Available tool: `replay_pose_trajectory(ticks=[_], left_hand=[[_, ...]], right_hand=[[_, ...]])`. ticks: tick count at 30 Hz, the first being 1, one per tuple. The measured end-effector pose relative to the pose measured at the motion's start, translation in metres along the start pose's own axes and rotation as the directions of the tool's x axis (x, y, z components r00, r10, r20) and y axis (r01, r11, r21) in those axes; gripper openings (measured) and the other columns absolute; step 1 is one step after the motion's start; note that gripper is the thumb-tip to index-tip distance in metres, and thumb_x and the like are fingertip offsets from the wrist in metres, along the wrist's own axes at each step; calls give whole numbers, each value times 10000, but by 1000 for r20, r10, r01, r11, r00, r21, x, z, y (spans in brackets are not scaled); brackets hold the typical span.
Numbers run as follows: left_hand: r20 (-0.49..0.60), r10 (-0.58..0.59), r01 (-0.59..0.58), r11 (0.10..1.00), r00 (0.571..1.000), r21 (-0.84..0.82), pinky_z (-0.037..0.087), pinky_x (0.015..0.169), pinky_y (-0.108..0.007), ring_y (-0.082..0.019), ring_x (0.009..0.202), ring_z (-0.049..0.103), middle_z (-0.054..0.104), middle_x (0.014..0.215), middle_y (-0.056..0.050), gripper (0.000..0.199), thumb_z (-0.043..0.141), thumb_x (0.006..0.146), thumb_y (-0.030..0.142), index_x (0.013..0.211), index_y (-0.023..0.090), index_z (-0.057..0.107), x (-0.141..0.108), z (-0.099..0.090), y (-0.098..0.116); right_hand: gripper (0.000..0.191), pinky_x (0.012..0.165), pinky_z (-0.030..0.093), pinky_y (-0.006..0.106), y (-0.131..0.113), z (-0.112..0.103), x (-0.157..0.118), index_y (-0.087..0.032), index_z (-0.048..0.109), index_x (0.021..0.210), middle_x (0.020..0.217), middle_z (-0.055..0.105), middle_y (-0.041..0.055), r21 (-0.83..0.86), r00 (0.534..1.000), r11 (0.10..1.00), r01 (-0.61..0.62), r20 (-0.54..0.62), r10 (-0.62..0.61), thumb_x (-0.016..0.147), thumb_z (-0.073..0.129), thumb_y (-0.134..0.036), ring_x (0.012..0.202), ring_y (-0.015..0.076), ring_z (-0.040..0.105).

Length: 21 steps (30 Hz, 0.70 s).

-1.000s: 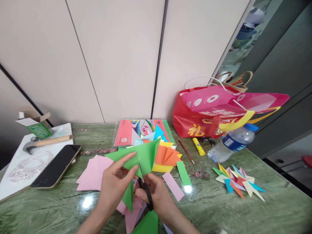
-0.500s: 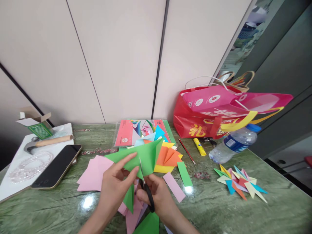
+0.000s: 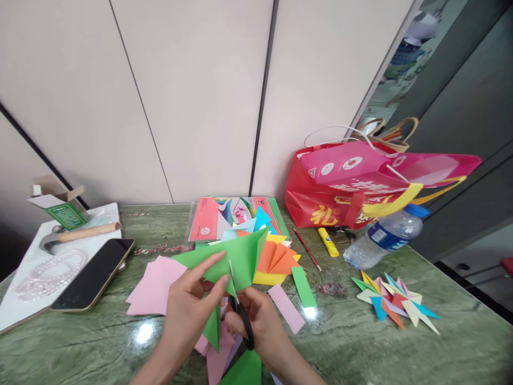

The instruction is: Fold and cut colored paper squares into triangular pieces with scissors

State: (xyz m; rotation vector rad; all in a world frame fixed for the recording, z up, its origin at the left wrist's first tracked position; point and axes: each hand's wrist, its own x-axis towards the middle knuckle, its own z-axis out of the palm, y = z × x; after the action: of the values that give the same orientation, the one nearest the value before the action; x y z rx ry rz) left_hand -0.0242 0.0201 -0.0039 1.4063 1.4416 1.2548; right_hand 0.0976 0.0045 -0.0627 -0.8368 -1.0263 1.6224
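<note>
Between my hands is a folded sheet of green paper [image 3: 240, 256]. My left hand [image 3: 194, 299] pinches its lower left part between thumb and fingers. In my right hand [image 3: 256, 315] is a pair of scissors [image 3: 246, 323] with black handles, its blade pointing up and lying against the green paper. Below the hands lie pink paper pieces [image 3: 217, 361] and a green piece [image 3: 244, 369]. Pink folded paper [image 3: 154, 289] rests to the left of my left hand. Behind the green sheet are orange folded papers [image 3: 276, 256]. A pink strip [image 3: 286, 307] and a green strip [image 3: 303, 286] lie at the right.
A pack of coloured paper [image 3: 208, 216] lies against the wall. Rightward are a red pencil [image 3: 308, 248], a yellow glue stick [image 3: 328, 242], a red bag [image 3: 308, 198], a water bottle [image 3: 385, 240] and folded paper pieces [image 3: 395, 299]. Leftward are a phone [image 3: 94, 275] and a wooden-handled sickle [image 3: 86, 232].
</note>
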Motion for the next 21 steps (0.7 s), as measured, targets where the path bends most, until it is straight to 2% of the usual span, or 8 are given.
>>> replay_pose_trajectory(ticks=[13,21], left_hand=[[3,4,-4,1000,1000,-5,470,434,-183,-114,407,570,635,505,42,434,689,653,274,1076,185,650,-1,1,-2],[3,14,-14,1000,1000,-6,485,441,-172,-99,387,555,616,487,56,424,690,654,259,1068,175,651,-1,1,0]], right_hand=[[382,381,375,179,2,3,1,-166,485,632,470,520,-67,-17,998,1000,-2,-65,0,511,808,-333,388,76,472],[364,341,390,169,3,3,1,-158,519,664,457,532,-68,-16,998,1000,12,-69,-13,520,800,-340,343,71,474]])
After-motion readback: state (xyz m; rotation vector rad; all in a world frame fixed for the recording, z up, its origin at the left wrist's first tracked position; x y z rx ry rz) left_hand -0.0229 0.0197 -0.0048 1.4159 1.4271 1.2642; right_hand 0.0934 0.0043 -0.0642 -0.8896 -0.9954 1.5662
